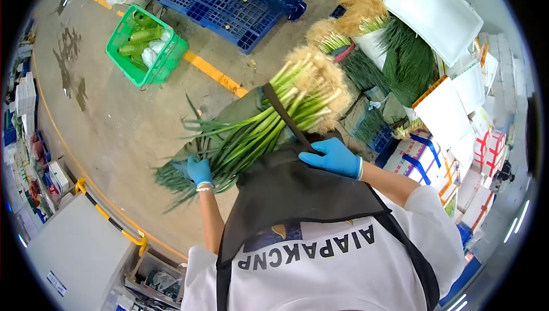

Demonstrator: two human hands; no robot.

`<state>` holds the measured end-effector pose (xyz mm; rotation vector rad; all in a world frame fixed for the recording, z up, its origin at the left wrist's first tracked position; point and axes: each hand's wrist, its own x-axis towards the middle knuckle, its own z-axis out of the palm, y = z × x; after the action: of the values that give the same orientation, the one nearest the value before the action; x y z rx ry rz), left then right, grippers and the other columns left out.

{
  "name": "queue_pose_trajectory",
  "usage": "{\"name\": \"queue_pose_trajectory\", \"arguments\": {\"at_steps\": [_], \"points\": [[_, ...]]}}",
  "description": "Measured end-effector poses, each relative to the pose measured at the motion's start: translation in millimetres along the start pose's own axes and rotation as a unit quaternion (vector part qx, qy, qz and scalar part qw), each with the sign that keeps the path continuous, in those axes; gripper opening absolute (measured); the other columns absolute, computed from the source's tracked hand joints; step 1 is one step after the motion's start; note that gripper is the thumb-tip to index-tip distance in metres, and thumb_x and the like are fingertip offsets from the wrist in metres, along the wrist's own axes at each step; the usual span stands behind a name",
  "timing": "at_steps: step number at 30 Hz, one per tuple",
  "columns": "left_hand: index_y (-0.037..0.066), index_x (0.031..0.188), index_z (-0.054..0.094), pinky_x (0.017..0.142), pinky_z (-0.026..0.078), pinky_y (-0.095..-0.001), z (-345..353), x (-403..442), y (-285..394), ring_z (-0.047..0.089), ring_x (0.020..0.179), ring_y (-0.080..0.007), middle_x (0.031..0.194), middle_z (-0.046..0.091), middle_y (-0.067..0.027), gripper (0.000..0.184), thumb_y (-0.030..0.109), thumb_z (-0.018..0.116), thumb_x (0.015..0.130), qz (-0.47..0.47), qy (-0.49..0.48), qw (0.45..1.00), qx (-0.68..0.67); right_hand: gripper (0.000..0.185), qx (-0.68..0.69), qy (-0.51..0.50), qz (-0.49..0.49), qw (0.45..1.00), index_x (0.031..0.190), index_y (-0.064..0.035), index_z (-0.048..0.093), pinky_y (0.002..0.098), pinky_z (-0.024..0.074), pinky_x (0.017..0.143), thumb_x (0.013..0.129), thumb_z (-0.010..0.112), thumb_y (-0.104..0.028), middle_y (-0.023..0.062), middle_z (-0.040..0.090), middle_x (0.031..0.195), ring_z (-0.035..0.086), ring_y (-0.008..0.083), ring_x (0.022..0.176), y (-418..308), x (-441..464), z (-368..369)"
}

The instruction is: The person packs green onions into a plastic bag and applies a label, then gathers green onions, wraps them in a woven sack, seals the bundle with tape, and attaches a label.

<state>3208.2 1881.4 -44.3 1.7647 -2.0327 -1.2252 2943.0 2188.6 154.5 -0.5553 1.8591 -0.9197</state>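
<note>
A big bundle of green onions point(251, 133) lies across in front of my body, with white stems and pale bushy roots point(323, 88) at the upper right and dark green leaf tips at the lower left. My left hand point(199, 172), in a blue glove, is closed on the leaves near their tips. A dark strap point(281, 111) runs over the stems. Its lower end meets my right hand point(329, 158), also blue-gloved, whose fingers are closed on it beside my dark apron point(297, 188). Olive-green cloth point(243, 109) shows behind the bundle.
A green crate point(171, 59) with wrapped green vegetables stands upper left. Blue pallets point(200, 2) lie at the top. More onion bundles point(407, 59) and white foam boxes point(434, 13) are stacked at the right. A grey-white surface point(74, 248) with a yellow-black rail is lower left.
</note>
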Motion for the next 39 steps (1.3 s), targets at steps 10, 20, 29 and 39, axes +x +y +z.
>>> {"name": "queue_pose_trajectory", "arguments": {"at_steps": [10, 20, 29, 39], "points": [[-0.005, 0.064, 0.050, 0.056, 0.043, -0.0356, 10.0, 67.5, -47.4, 0.044, 0.057, -0.0191, 0.068, 0.055, -0.0097, 0.010, -0.001, 0.059, 0.063, -0.040, 0.078, 0.996, -0.018, 0.045, -0.033, -0.101, -0.107, 0.989, 0.069, -0.0003, 0.056, 0.0362, 0.0351, 0.050, 0.086, 0.065, -0.041, 0.0180, 0.040, 0.058, 0.031, 0.0259, 0.051, -68.9, 99.4, -33.5], [0.001, 0.084, 0.064, 0.071, 0.046, -0.0433, 46.6, 213.8, 108.0, 0.060, 0.075, -0.0294, 0.081, 0.067, -0.0125, 0.016, 0.009, 0.060, 0.071, -0.094, -0.014, 0.990, 0.105, 0.054, -0.049, -0.124, -0.166, 0.977, 0.060, -0.0034, 0.044, 0.0378, 0.0355, 0.050, 0.085, 0.064, -0.048, 0.0182, 0.037, 0.058, 0.033, 0.0312, 0.050, -131.9, 321.6, -148.3], [0.003, 0.077, 0.057, 0.061, 0.047, -0.0347, 32.2, 314.7, 350.7, 0.054, 0.062, -0.0220, 0.072, 0.061, -0.0103, 0.013, 0.004, 0.063, 0.066, -0.180, 0.008, 0.977, 0.114, 0.053, -0.113, -0.216, -0.225, 0.944, 0.063, -0.0035, 0.056, 0.0390, 0.0399, 0.053, 0.085, 0.059, -0.052, 0.0192, 0.052, 0.061, 0.048, 0.0341, 0.051, -327.7, 481.7, -278.7], [0.000, 0.078, 0.053, 0.058, 0.044, -0.0316, 7.7, 484.4, 464.7, 0.050, 0.062, -0.0173, 0.073, 0.057, -0.0061, 0.016, -0.004, 0.062, 0.065, -0.126, 0.091, 0.982, -0.109, 0.052, -0.129, -0.217, -0.242, 0.937, 0.063, -0.0008, 0.055, 0.0412, 0.0413, 0.056, 0.086, 0.060, -0.048, 0.0215, 0.051, 0.062, 0.051, 0.0369, 0.056, -522.2, 607.4, -346.1]]}}
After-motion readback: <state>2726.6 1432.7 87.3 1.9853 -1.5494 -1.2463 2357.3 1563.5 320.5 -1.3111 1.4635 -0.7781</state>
